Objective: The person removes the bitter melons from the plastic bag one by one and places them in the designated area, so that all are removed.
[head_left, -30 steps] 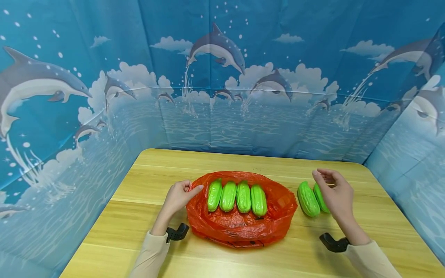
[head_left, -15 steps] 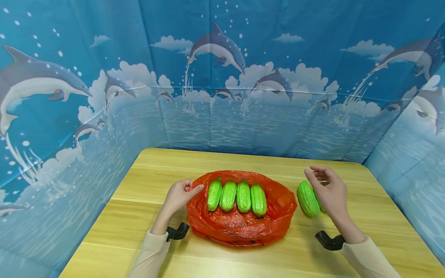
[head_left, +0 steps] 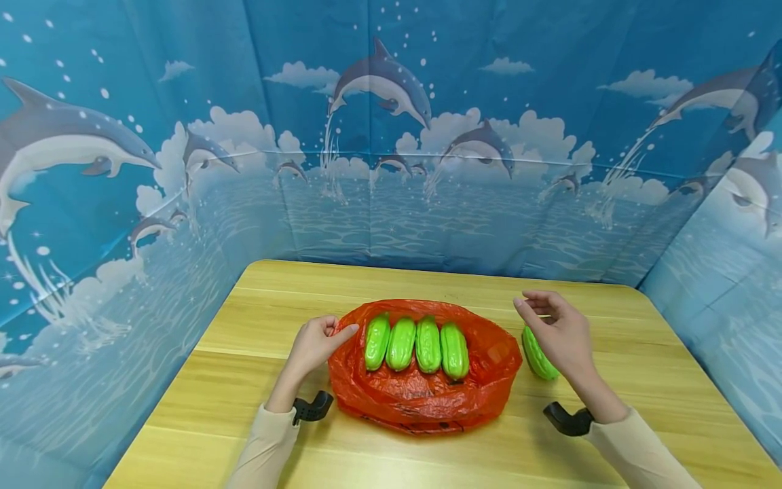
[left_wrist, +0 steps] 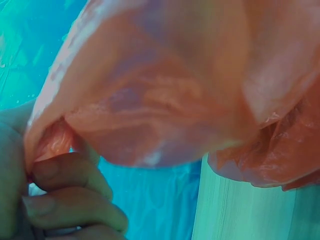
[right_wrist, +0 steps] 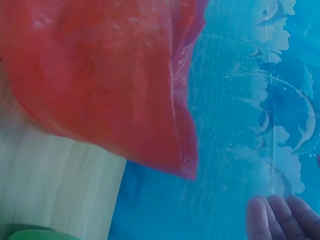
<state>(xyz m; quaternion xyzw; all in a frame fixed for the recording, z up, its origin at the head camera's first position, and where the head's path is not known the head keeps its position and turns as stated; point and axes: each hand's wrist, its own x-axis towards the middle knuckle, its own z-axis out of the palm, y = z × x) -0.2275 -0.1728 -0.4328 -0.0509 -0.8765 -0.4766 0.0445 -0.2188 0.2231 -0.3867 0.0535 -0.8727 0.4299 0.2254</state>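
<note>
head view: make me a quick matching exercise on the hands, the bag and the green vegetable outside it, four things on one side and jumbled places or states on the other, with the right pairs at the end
Column one
1. left hand
2. red plastic bag
3. right hand
4. bumpy green vegetable outside the bag

Column two
A. on the table, partly hidden in the head view
B. holding nothing that shows
C. pinching a rim
D. mouth open, with four bumpy green vegetables inside

Right pairs: 1-C, 2-D, 3-B, 4-A
</note>
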